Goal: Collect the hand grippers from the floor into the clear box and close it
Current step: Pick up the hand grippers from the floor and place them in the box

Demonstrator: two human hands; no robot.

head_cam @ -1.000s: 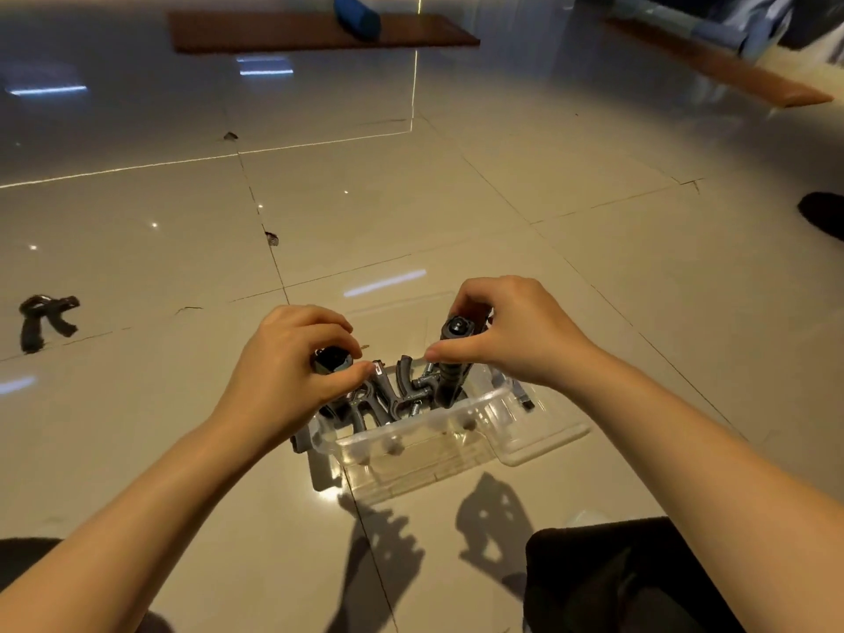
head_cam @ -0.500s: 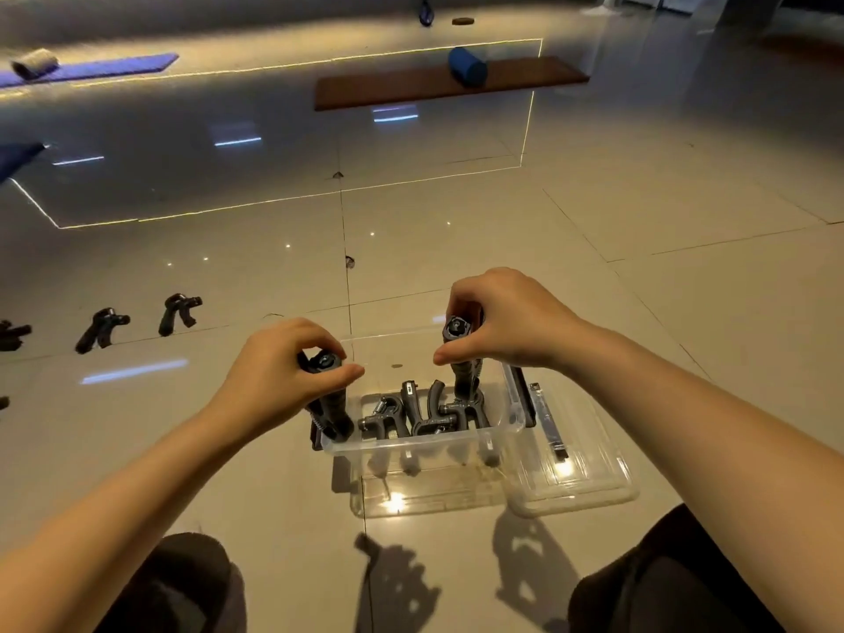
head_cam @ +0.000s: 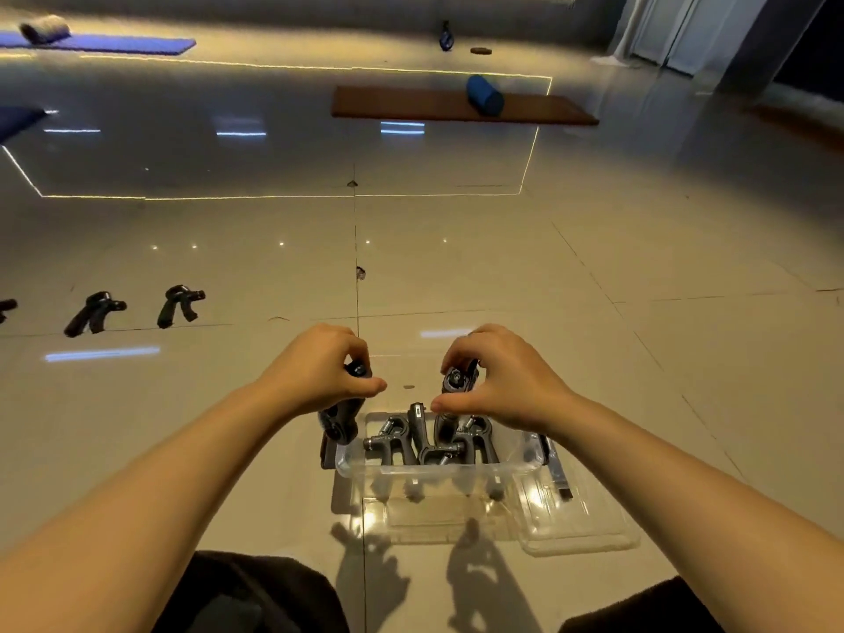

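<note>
Both forearms reach forward over the clear box [head_cam: 438, 468] on the floor tiles. The left hand [head_cam: 319, 372] curls round a hand gripper [head_cam: 340, 420] at the box's left rim; the right hand [head_cam: 498, 381] pinches another gripper [head_cam: 456, 381] above those inside. The lid [head_cam: 580, 527] lies right. Loose grippers [head_cam: 180, 306] lie far left, across open floor.

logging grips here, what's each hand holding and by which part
Left hand holds a hand gripper by its top knob end; right hand holds another gripper by its top, above the clear box.
</note>
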